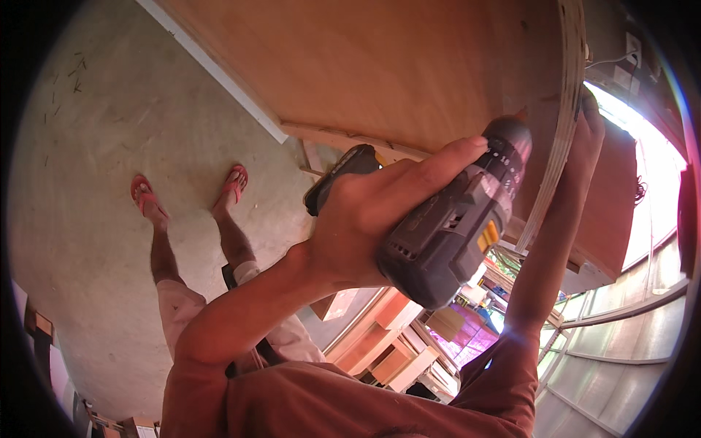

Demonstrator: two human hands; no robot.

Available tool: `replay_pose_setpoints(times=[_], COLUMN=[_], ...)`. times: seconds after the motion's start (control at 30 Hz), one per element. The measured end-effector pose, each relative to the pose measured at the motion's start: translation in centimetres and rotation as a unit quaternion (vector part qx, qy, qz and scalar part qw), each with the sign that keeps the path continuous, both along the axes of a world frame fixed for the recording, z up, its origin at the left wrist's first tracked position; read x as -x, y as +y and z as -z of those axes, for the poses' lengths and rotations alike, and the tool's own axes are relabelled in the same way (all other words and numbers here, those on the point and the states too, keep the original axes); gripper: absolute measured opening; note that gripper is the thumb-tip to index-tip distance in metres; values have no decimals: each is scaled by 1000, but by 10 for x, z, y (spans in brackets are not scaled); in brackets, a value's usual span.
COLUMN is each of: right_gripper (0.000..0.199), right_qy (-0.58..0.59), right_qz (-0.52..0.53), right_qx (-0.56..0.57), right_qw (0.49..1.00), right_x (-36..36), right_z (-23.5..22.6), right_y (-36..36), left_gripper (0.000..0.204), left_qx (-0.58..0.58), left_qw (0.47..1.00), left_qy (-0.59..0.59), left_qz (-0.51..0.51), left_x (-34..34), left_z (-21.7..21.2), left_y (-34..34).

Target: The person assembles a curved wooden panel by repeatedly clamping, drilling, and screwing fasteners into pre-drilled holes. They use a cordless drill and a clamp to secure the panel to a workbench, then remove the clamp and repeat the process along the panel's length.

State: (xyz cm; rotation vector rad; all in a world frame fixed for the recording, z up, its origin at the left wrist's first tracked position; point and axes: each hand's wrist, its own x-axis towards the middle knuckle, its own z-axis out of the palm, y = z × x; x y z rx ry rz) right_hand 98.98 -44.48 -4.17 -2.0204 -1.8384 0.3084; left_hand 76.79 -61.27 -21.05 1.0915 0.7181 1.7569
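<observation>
My left hand (365, 212) grips a dark grey cordless drill (453, 226) with yellow marks, the index finger stretched along its body. The drill's nose touches the layered edge of a large brown plywood panel (380, 66) that fills the top of the view. My right hand (588, 135) reaches up on the far side of that edge and clasps the panel there. The drill bit itself is hidden against the wood.
Bare concrete floor (109, 146) lies at the left, with my two feet in red flip-flops (234, 182) on it. Wooden cabinet parts (380, 336) are stacked below the drill. A translucent ribbed wall (621, 350) and a bright opening are at the right.
</observation>
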Motion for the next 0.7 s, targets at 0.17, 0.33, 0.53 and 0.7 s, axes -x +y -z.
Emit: replay_pose_setpoints(times=[0.17,0.33,0.53,0.7], right_gripper=[36,34,34,34], right_qy=[-69,40,39,70], right_qz=[-48,-18,-86,-55], right_qx=[12,96,196,152], right_qw=[996,994,976,984], right_x=[3,-4,-11,2], right_z=[0,-3,-16,-6], right_y=[2,12,24,20], left_gripper=[66,65,69,63], left_qx=[9,17,3,3], left_qw=[1000,1000,998,998], left_qy=[13,19,34,59], left_qz=[12,-15,-44,-31], left_x=[-12,-15,-22,-14], left_z=[-4,-6,-2,-8], left_y=[10,12,15,14])
